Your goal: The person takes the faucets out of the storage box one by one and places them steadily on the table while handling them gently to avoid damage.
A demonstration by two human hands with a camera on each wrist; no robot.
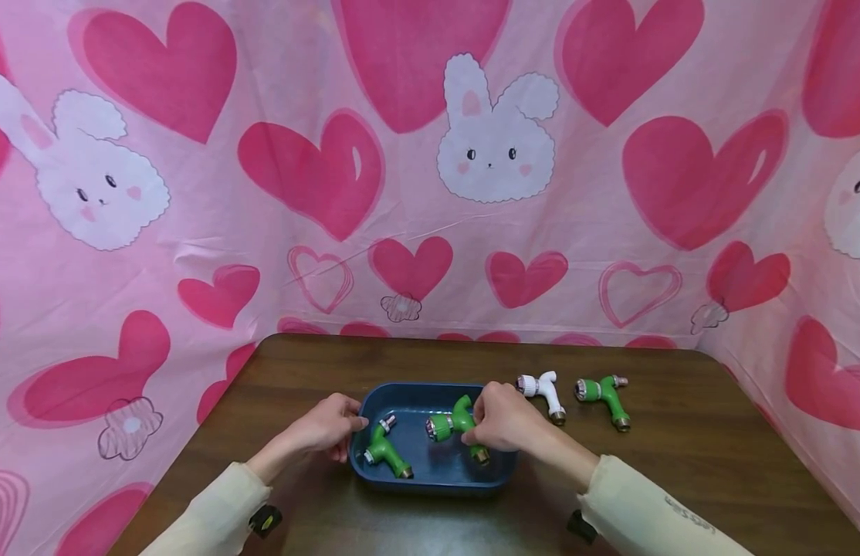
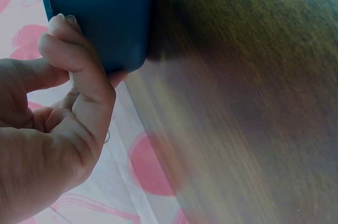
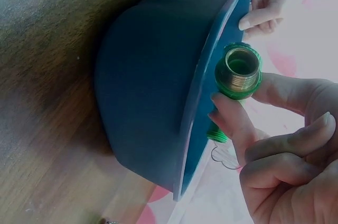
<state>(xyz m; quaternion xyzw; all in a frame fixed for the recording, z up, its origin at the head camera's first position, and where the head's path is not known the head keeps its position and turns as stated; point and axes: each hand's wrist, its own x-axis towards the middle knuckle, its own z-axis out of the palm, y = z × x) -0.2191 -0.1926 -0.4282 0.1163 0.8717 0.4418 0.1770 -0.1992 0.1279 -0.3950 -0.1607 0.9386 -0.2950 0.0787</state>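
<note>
A blue plastic tub [image 1: 437,488] stands on the wooden table. My left hand [image 1: 329,425] grips its left end, thumb over the rim; in the left wrist view the fingers [image 2: 87,71] lie against the outer wall. Between thumb and fingers, my right hand [image 1: 502,418] pinches a green tap [image 1: 462,421] over the tub's right half. Its ribbed knob points left, and its brass threaded end [image 3: 242,76] faces the camera in the right wrist view, above the rim. A second green tap [image 1: 383,449] lies inside the tub at the left.
Behind my right hand, a white tap [image 1: 546,392] lies on the table [image 1: 687,479]. Another green tap [image 1: 608,395] lies farther right. A pink curtain [image 1: 409,208] with hearts and rabbits hangs around the table's back and sides.
</note>
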